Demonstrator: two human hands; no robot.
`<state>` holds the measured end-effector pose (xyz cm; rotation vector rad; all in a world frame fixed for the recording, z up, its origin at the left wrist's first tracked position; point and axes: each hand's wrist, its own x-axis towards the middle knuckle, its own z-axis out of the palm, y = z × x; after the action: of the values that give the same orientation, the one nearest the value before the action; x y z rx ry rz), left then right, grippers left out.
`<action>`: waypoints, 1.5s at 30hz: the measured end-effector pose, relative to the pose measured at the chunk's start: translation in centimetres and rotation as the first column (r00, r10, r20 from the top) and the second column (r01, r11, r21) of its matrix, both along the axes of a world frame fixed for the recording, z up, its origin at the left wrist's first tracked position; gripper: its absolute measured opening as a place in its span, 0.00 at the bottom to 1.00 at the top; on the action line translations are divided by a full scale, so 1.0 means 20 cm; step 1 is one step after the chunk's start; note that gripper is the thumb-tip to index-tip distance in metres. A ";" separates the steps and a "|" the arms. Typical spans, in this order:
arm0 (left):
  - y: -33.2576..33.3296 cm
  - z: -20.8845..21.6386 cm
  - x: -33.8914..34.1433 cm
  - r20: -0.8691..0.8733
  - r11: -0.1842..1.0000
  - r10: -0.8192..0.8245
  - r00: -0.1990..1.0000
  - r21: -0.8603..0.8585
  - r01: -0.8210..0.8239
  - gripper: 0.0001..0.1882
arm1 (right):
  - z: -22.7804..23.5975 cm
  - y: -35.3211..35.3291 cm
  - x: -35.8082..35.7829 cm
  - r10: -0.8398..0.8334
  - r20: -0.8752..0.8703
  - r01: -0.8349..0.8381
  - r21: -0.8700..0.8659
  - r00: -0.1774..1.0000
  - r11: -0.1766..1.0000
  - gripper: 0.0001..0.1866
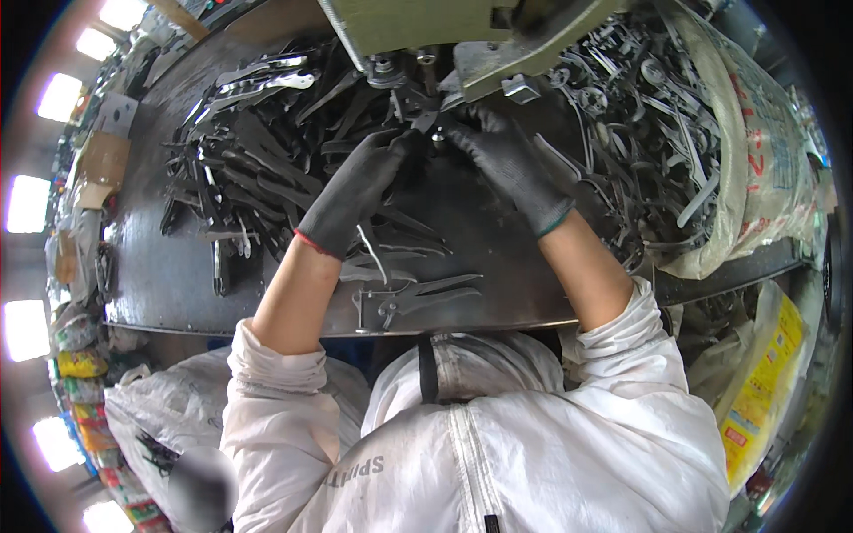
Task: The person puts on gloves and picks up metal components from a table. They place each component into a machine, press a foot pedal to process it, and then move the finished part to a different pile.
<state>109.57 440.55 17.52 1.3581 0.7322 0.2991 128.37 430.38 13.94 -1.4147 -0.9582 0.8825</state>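
Both my hands wear dark gloves and meet under the head of a green press-like machine. My left hand, its glove edged in red, is closed with fingertips on a small flat grey metal part. From the other side my right hand, in a green-edged glove, pinches at the same part beside a short upright metal pin. The fingers and the machine head hide most of the part. Nearer to me, a locking-plier-like tool lies flat on the table.
Dark plier-like handles are heaped on the left of the metal table. At right, loose metal parts spill from a woven sack. A cardboard box stands past the left edge; a yellow-printed bag sits lower right.
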 end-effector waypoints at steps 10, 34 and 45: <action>-0.05 -0.04 -0.05 -0.082 0.996 0.035 0.996 0.083 -0.029 0.17 | 0.01 -0.02 -0.04 0.057 0.051 -0.054 -0.069 0.997 0.996 0.15; 0.26 0.01 -0.10 -0.774 0.089 0.331 0.540 0.595 0.799 0.14 | 0.02 -0.08 -0.05 -0.025 -0.239 -0.018 -0.175 0.971 0.984 0.13; 0.23 0.16 -0.25 -0.672 0.262 0.458 0.582 0.727 0.634 0.14 | 0.08 -0.13 -0.07 -0.028 -0.176 -0.017 -0.253 0.984 0.967 0.14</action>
<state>104.59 445.08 20.65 2.9452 1.3354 -0.1207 127.01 427.78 15.61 -1.5222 -0.7240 1.1391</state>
